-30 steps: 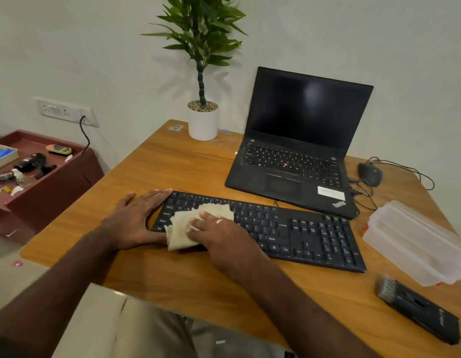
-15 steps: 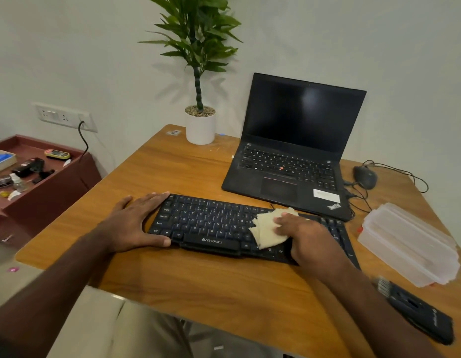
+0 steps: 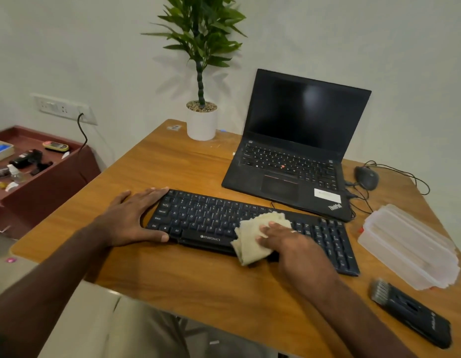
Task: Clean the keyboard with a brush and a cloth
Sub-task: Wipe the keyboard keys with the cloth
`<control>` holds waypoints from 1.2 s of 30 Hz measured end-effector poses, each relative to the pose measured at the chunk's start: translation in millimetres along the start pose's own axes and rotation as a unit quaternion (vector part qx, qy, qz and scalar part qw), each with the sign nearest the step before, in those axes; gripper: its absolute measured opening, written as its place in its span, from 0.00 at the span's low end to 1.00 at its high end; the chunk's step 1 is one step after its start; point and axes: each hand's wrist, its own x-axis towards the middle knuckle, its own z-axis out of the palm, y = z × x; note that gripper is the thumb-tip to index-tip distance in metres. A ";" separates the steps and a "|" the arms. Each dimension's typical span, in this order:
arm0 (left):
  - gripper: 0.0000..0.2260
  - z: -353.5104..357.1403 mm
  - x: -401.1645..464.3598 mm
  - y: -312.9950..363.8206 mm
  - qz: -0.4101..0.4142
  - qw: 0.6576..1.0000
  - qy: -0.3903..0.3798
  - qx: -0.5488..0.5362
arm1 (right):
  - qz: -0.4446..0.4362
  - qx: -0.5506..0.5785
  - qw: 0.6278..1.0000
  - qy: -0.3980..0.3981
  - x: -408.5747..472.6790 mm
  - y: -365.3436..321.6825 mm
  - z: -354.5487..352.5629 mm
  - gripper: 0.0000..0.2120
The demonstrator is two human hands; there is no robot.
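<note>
A black keyboard [image 3: 211, 220] lies across the middle of the wooden table [image 3: 172, 171]. My right hand [image 3: 294, 241] presses a folded cream cloth [image 3: 250, 244] flat onto the keys right of the space bar, and the cloth hangs over the keyboard's front edge. My left hand [image 3: 132, 218] braces the keyboard's left end, with its fingers along the far corner and its thumb on the near edge. A black brush [image 3: 410, 311] with grey bristles lies untouched on the table at the near right.
An open black laptop [image 3: 291, 161] stands behind the keyboard, with a wired mouse [image 3: 366, 177] to its right. Clear plastic boxes [image 3: 407, 246] sit at the right edge. A potted plant [image 3: 201, 120] stands at the back. A red side shelf [image 3: 51, 182] holds small items at left.
My right hand has swept the cloth from the keyboard's left end to right of the space bar, then a little toward the front edge. My left hand has stayed put.
</note>
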 end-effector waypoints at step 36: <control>0.61 28.6 49.2 163.7 0.080 0.983 -0.043 0.158 | 0.121 0.004 0.977 0.173 -17.3 59.0 -23.0 0.20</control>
